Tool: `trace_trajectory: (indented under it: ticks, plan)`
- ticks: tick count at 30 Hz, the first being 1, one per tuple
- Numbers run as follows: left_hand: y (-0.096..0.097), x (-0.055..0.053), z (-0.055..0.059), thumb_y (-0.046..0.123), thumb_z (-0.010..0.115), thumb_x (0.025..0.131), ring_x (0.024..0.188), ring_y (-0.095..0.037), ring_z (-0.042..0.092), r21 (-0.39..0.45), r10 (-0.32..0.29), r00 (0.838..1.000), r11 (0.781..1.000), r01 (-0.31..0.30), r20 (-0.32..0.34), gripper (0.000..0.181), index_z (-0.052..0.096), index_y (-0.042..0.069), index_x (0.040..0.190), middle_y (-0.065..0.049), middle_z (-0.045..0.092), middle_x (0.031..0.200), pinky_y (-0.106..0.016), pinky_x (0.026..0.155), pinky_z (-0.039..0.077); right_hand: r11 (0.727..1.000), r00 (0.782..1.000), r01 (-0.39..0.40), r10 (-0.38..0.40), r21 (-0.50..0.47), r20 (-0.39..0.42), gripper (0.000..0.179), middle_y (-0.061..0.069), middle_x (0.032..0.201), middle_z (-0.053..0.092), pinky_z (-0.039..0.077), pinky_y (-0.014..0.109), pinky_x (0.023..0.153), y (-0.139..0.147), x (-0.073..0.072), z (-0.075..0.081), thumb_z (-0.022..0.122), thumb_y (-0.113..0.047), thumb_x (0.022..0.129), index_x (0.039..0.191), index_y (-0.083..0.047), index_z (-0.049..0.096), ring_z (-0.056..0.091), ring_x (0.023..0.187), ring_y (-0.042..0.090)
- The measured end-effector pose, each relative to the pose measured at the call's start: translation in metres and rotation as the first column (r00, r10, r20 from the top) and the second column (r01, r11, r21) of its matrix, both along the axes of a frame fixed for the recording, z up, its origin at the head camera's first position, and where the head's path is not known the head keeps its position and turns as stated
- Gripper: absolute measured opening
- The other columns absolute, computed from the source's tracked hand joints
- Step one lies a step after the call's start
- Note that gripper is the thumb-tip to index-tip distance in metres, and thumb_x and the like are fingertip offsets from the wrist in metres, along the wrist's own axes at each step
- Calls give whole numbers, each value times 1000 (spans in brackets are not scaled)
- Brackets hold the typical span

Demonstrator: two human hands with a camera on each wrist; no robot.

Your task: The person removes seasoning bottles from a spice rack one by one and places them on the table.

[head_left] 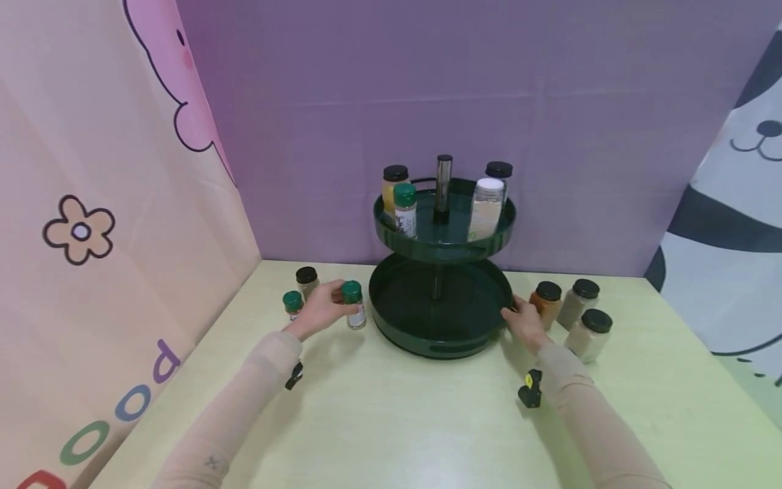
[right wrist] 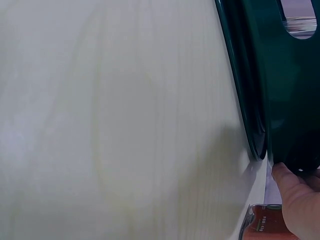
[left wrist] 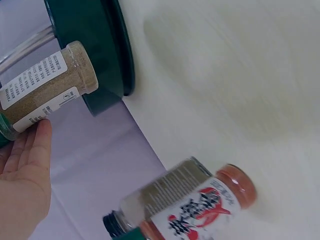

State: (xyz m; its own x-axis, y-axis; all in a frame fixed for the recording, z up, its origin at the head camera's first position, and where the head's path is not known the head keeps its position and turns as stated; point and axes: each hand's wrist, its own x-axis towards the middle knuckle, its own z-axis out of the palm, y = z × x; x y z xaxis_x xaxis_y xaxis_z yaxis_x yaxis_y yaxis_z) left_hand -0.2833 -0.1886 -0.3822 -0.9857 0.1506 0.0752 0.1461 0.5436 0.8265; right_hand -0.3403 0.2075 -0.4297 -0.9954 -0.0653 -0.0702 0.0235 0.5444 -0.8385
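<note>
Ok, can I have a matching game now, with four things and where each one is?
Things
1. Clear jar with white cap
2. Black-capped jar of orange-brown powder
3. Person's left hand
4. Person's right hand

Places
A. Around a clear green-capped bottle
B. On the pale table
C. At the round green lower tray
D. On the round green upper tray

Pairs: 1D, 2B, 3A, 4C

left grip (head_left: 320, 308): pinching | right grip (head_left: 525, 323): clasping | both arms (head_left: 241, 401): extended forward, well apart
</note>
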Motion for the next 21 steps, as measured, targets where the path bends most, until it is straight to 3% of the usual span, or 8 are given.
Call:
trace_trajectory:
  ticks: [8, 21]
  plan:
    - [-14, 4, -5, 23, 69, 81, 113, -29, 56, -44, 61, 998, 997, -60, 11, 52, 51, 3, 125, -15, 60, 120, -42, 92, 47, 1000, 1000, 4, -4, 5, 3, 55, 31, 142, 27, 28, 48, 108, 0, 0, -1, 38, -12, 94, 142, 8, 18, 29, 132, 40]
    - [-27, 9, -15, 21, 69, 81, 114, -32, 54, -50, 97, 993, 994, -94, 62, 54, 49, 0, 126, -18, 57, 123, -42, 93, 47, 1000, 1000, -6, 6, 11, -1, 55, 31, 142, 27, 28, 49, 108, 0, 1, 0, 38, -12, 94, 141, 8, 19, 29, 132, 41]
